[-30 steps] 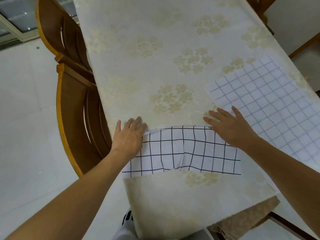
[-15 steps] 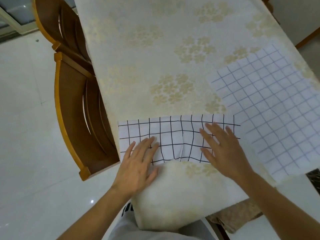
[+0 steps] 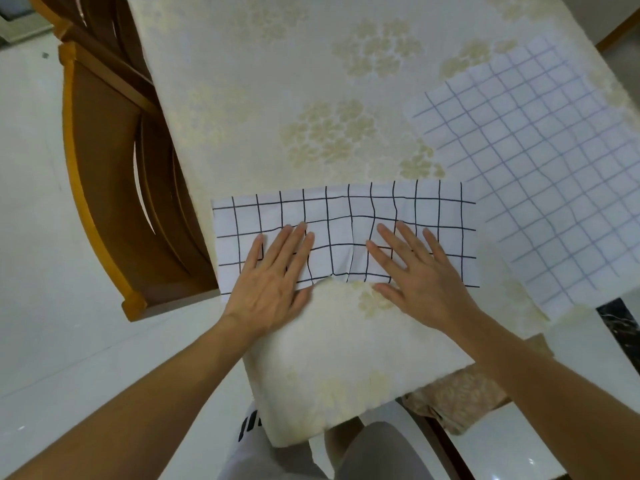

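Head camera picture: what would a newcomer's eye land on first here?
First, the folded white cloth with bold black grid lines, lying across the near part of the cream floral tablecloth, with the left hand and right hand pressed flat on it, fingers straight. Next, a larger pale sheet with thin blue-grey grid lines lies to the right, and an orange-brown wooden chair stands at the left.

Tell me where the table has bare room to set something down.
Crowded: the near middle, where left hand and right hand press the black-grid cloth. Widest free patch: flowered tablecloth beyond that cloth, between the edge by the chair and the pale-grid cloth. A narrower strip lies between the wrists and the near edge.
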